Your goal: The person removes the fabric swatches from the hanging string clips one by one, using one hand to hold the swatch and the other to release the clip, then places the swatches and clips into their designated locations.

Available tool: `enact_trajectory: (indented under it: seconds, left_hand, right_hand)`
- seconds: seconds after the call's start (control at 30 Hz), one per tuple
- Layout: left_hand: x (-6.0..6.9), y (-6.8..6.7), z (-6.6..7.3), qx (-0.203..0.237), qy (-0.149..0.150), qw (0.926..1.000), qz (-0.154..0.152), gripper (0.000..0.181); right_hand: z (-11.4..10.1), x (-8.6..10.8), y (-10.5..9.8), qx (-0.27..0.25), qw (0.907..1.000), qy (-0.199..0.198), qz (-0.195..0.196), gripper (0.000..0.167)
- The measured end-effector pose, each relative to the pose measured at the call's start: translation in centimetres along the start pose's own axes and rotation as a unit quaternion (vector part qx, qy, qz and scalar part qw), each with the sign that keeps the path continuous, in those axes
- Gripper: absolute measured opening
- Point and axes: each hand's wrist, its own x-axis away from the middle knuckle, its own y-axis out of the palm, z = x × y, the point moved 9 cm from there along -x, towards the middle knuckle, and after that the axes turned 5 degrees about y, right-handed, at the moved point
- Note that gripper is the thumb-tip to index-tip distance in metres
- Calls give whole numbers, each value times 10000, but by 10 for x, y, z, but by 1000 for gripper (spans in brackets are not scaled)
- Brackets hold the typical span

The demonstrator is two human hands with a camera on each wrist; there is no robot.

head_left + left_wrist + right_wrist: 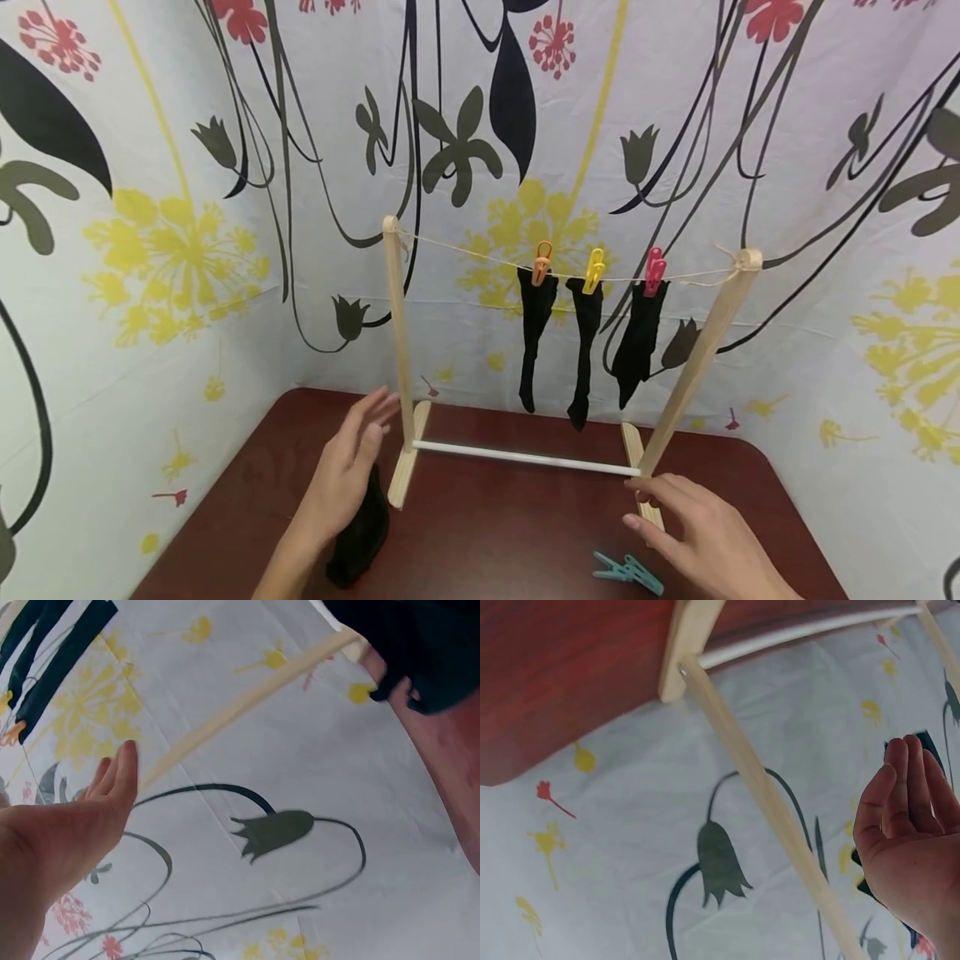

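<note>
My left hand (341, 475) hovers beside the left post (399, 333) of a small wooden drying rack, fingers extended and holding nothing. Below it on the table lies a bunched black cloth (363, 533), partly hidden by the hand and wrist. Near the foot of the right post (697, 367) is my right hand (705, 533), its fingers loosely bent with nothing in them. A teal clothespin (628, 572) lies just left of it. On the string between the posts hang three narrow black sock-like cloths, clipped by an orange clothespin (542, 265), a yellow clothespin (594, 272) and a red clothespin (655, 272).
A white rod (525, 457) joins the rack's two wooden feet low across the dark red-brown table (495, 533). Flower-patterned white fabric (300, 250) rises behind the table and at both sides.
</note>
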Motion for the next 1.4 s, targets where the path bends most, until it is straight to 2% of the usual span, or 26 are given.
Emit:
enact_trajectory:
  seconds: [0.1,0.2,0.37,0.53,0.7,0.83,1.03,1.23,1.33,1.4]
  left_hand:
    - [-9,4,11,726,516,9960,-74,48]
    - [-16,8,18,1090,746,9911,-136,51]
    - [-23,15,20,1380,733,9875,-197,54]
    - [-30,23,19,1624,723,9839,-200,52]
    - [-37,30,21,1887,793,9786,-215,53]
    - [-41,33,19,2086,693,9753,-228,54]
    - [-48,38,12,2458,427,9681,-225,54]
    - [-56,50,1,3003,-3,9537,-164,52]
    - [-59,57,-2,3207,-125,9470,-156,51]
    - [-61,62,-2,3270,-134,9448,-181,52]
  right_hand:
    - [-4,-4,-11,17,9998,-13,188,35]
    - [-10,-6,-21,-40,9992,-107,376,37]
    - [-20,-6,-31,-223,9975,-297,597,44]
    - [-27,-8,-41,-458,9965,-170,675,53]
    - [-37,-12,-54,-704,9926,-163,978,60]
    - [-47,-12,-61,-878,9894,-194,1143,62]
    - [-62,-13,-68,-1364,9839,-224,1134,61]
    - [-76,-17,-80,-1789,9685,-697,1585,56]
    - [-83,-21,-84,-1885,9635,-740,1751,58]
    - [-86,-24,-86,-1876,9635,-656,1793,63]
